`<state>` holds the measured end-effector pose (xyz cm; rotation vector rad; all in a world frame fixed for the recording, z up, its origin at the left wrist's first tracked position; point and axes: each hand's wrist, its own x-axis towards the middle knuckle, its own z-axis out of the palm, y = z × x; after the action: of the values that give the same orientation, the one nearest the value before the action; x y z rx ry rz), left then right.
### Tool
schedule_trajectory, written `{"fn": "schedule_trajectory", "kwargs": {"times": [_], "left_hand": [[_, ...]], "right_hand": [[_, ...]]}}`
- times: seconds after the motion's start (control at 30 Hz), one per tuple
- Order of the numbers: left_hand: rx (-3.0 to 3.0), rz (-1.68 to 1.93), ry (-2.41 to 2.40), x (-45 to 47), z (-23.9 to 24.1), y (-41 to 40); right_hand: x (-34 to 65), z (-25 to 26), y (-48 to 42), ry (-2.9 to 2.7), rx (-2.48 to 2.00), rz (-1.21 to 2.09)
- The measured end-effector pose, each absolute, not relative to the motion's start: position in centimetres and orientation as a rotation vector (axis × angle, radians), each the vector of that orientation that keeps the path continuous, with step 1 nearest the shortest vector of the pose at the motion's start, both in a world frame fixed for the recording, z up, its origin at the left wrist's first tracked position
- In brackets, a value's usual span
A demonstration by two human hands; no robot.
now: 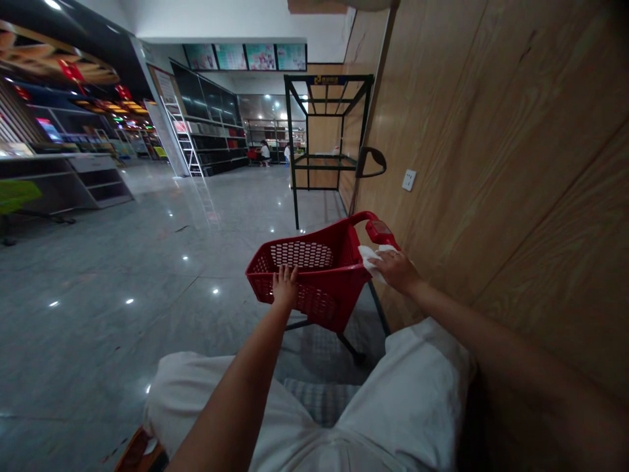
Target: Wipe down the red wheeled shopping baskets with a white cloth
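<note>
A red plastic shopping cart (pixel 314 262) with a mesh basket stands in front of me on a dark frame. My left hand (pixel 285 286) grips the near rim of the basket, fingers curled over the edge. My right hand (pixel 397 270) presses a white cloth (pixel 369 257) against the basket's right rim, just below the red handle (pixel 379 231). My knees in white shorts fill the bottom of the view.
A wooden panelled wall (pixel 491 164) with a white socket (pixel 409 179) runs close on the right. A black metal rack (pixel 325 131) stands beyond the cart. Glossy grey floor (pixel 122 288) spreads left towards shelves and a ladder (pixel 185 141). People are far off at the back.
</note>
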<state>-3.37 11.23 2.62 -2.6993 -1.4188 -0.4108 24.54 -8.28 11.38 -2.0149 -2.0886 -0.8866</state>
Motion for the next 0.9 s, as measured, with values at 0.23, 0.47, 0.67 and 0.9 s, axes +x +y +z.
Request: {"fn": "schedule_trajectory", "kwargs": {"times": [0.23,0.47,0.67,0.9], "left_hand": [[-2.684,-0.490,-1.442,-2.8,8.4,10.9],[-2.854,-0.908,-1.010,3.1,14.4,4.7],[-2.815,-0.795,-1.131,4.8,13.4,1.7],[-2.682,-0.904,-0.903,1.5,12.3,3.1]], "right_hand": [[21.2,13.8,-7.3,-2.442,-1.384,-0.522],[24.5,14.0,-4.2,-2.262,-1.523,-0.412],[21.8,13.4,-1.7,-2.068,-1.642,-0.405],[22.3,13.4,-0.9,-2.068,-1.633,-0.347]]}}
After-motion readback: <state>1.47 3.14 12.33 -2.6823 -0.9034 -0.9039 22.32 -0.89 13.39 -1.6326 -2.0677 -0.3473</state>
